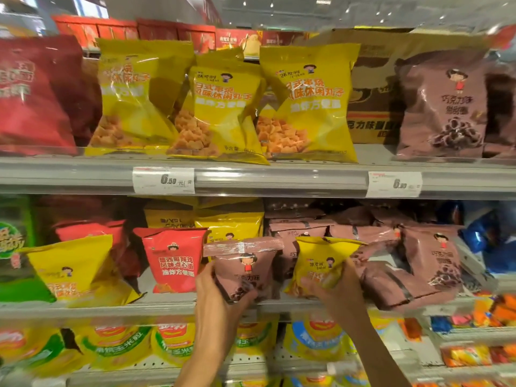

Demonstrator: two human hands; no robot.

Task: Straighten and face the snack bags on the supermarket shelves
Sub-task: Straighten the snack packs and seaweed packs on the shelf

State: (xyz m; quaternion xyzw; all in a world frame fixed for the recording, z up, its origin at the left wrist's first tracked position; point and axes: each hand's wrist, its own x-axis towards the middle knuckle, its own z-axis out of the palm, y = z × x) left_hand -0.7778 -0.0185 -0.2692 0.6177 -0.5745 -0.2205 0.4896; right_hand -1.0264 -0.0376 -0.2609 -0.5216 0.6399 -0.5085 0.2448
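On the middle shelf point(156, 305), my left hand point(215, 297) grips a brown chocolate snack bag point(245, 263) by its lower left side, holding it upright. Just to its right, my right hand point(335, 289) grips a small yellow snack bag point(321, 258) from below, in front of a row of brown bags point(391, 275) that lean and lie askew. A red bag point(174, 261) stands upright left of my left hand. A tilted yellow bag point(75, 269) sits further left.
The upper shelf point(251, 174) carries three yellow bags point(220, 107), dark red bags point(33, 93) at left, a brown bag point(444, 107) and a cardboard carton point(371, 88) at right. Price tags point(164, 180) hang on its rail. Yellow-green bags point(117, 344) fill the lower shelf.
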